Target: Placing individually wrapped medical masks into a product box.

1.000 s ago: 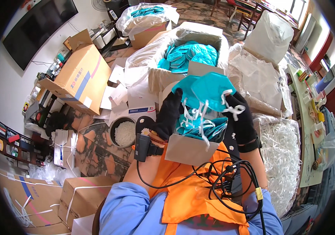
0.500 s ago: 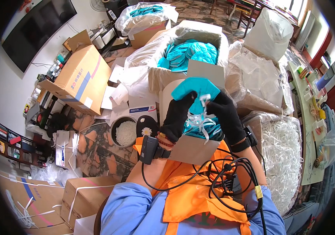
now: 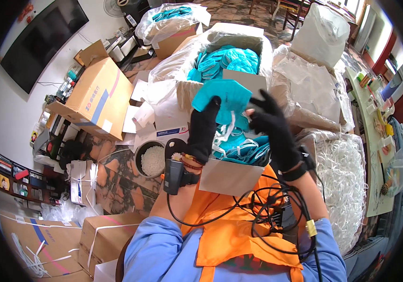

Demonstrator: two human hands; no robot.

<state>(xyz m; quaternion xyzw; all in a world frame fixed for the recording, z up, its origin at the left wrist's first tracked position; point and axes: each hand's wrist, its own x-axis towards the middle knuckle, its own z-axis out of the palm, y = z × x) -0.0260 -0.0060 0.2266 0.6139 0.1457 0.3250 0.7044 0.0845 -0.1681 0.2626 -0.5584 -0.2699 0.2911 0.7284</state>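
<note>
My left hand [image 3: 203, 126], in a black glove, grips a teal folded face mask [image 3: 222, 96] by its lower left edge. The mask is held up over a small open carton [image 3: 232, 178] at my lap. White straps [image 3: 225, 134] hang below the mask. More teal masks [image 3: 253, 146] with white straps fill the carton. My right hand [image 3: 274, 129], also gloved in black with a bare fingertip showing, is just right of the mask. Its fingers are spread and it holds nothing that I can see.
Ahead stands a large plastic-lined carton [image 3: 189, 96] heaped with teal masks [image 3: 229, 63]. A box of white straps [image 3: 338, 188] is on my right, a round tub [image 3: 138, 160] of small white pieces on my left. Black cables [image 3: 276, 207] loop over my orange apron [image 3: 239, 239].
My right hand has come off the mask and moved right, its fingers spreading. My left hand has shifted slightly left and up with the mask.
</note>
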